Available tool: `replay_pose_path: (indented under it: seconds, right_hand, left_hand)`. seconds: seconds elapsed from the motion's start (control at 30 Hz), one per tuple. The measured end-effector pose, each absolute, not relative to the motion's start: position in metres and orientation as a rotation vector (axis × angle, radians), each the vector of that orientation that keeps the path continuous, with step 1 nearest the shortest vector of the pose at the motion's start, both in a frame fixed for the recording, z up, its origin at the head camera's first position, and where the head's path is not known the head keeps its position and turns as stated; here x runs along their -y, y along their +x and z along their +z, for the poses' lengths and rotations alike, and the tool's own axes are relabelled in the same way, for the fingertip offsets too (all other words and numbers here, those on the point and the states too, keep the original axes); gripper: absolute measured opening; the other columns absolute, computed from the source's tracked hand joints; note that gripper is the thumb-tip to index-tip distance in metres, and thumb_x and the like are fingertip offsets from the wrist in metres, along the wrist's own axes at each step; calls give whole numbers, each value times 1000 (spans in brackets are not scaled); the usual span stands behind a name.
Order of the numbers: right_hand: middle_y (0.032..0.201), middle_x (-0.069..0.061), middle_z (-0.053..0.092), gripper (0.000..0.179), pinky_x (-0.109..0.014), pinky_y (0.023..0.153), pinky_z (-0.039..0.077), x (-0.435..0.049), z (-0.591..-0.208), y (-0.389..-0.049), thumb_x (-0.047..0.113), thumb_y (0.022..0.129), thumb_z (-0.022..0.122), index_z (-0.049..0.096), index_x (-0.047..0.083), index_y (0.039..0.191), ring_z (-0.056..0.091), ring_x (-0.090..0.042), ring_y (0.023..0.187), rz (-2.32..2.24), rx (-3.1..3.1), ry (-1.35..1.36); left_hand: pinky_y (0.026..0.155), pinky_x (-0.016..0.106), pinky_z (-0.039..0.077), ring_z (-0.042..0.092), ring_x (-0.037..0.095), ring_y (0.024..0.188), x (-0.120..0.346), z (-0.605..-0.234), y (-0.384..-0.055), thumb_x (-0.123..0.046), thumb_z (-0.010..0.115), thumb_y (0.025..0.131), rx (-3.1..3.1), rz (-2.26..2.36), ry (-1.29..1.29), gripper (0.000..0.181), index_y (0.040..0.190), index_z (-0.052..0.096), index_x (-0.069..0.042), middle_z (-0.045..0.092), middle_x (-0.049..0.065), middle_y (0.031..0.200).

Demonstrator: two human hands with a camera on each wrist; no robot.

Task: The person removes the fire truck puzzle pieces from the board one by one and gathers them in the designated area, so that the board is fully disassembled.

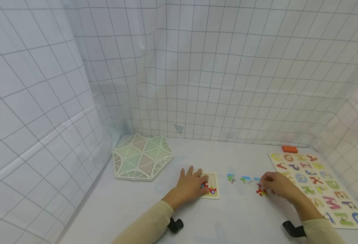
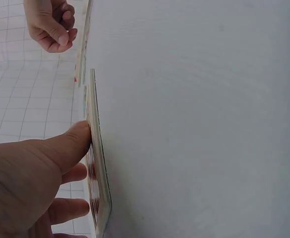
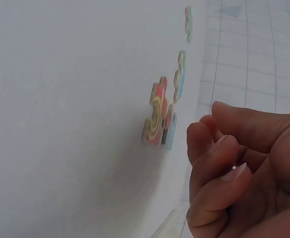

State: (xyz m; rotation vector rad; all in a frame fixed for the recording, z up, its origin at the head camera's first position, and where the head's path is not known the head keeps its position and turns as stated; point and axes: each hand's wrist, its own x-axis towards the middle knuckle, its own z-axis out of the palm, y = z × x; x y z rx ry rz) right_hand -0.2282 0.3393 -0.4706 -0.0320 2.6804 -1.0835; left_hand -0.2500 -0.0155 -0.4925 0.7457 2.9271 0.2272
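Note:
My left hand (image 1: pixel 190 187) lies with spread fingers over the left part of a small wooden puzzle tray (image 1: pixel 213 176). Its thumb (image 2: pixel 74 144) touches the tray's edge in the left wrist view. Part of a red and blue picture shows in the tray beside the fingers. My right hand (image 1: pixel 277 184) hovers by a red and yellow puzzle piece (image 1: pixel 262 192), its fingers loosely bent, with nothing seen between them in the right wrist view. Right behind that piece is a light-blue puzzle piece (image 3: pixel 172 134), partly covered by the hand in the head view.
Left of these lie a blue-green puzzle piece (image 1: pixel 246 179) and a green and blue one (image 1: pixel 231 177). At the right is an alphabet board (image 1: pixel 280 159), with an orange block (image 1: pixel 290 149) behind it. A white patterned hexagonal panel (image 1: pixel 142 157) sits at the back left. Gridded curtains (image 1: pixel 197 74) surround the table.

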Motion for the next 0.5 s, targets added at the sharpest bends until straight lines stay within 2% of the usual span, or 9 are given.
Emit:
replay_pose_path:
  seconds: [0.23,0.5]
  right_hand:
    - [75,-7,55,17,-26,51,40,-308,-465,-240,18,99,65,65,2,104,47,-15,59,-1237,-2572,-126]
    - [80,-8,60,14,-28,49,39,-252,-470,-256,15,96,67,68,5,106,51,-19,63,-1297,-2497,-96]
  left_hand:
    - [117,66,24,32,44,149,21,-492,-251,-58,62,95,-2924,312,717,57,145,58,-31,46,9,158]
    - [117,66,25,32,43,150,37,-488,-253,-48,65,97,-2904,365,689,53,145,59,-26,47,9,157]
